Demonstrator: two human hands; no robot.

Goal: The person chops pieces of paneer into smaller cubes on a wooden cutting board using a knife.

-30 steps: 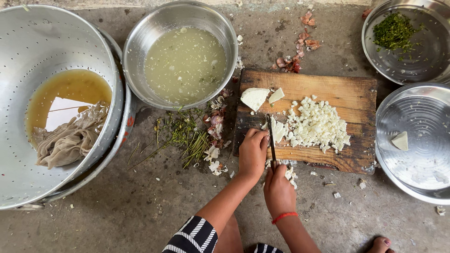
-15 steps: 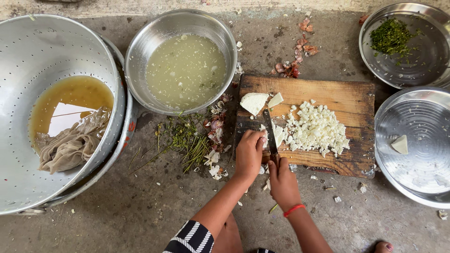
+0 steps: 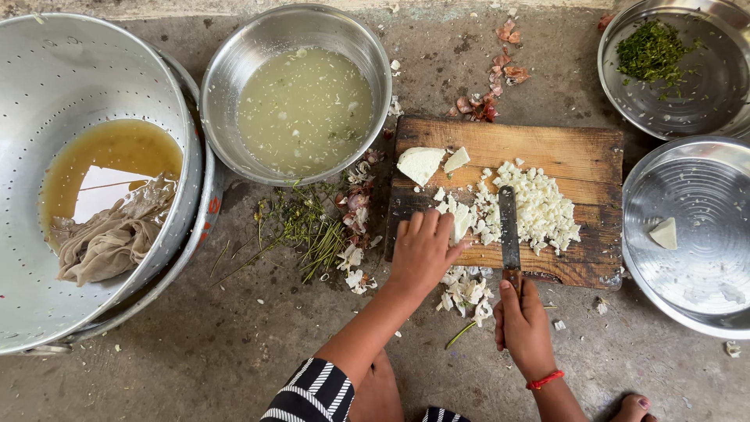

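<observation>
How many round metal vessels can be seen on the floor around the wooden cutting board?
4: a colander at far left, a bowl of cloudy liquid beside it, a herb dish top right, a plate right of the board.

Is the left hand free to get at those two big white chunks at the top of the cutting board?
Probably yes. The left hand rests on the cutting board just below the two white chunks, with only bare wood between. The knife sits off to the right.
</observation>
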